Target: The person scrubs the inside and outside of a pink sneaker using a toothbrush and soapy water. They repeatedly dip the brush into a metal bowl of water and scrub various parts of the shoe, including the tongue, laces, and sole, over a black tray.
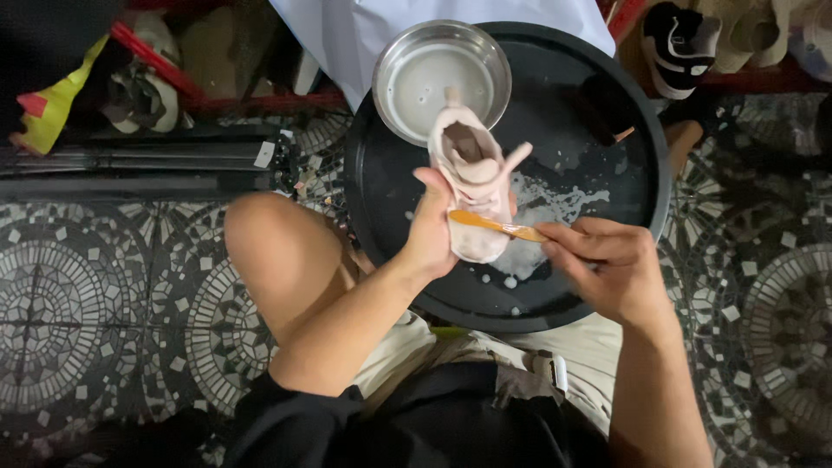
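Fingers of the right hand (611,269) pinch a brush (496,225) laid across the shoe's (475,186) sole end; the left hand (433,227) wraps the pale pink shoe, holding it over the black tray (390,186). Foam on the tray suggests scrubbing is well under way, rinsing not yet done. Beyond sits a steel bowl (441,78) of cloudy water.

- A mosaic tile floor (104,286) with round grey-and-white patterns fills the frame.
- A big round black tray (381,186) sits on it at upper centre, with white foam on its surface.
- Dark tripod legs (130,165) lie at the upper left.
- Shoes (680,43) stand along the top edge, at the upper right and upper left.
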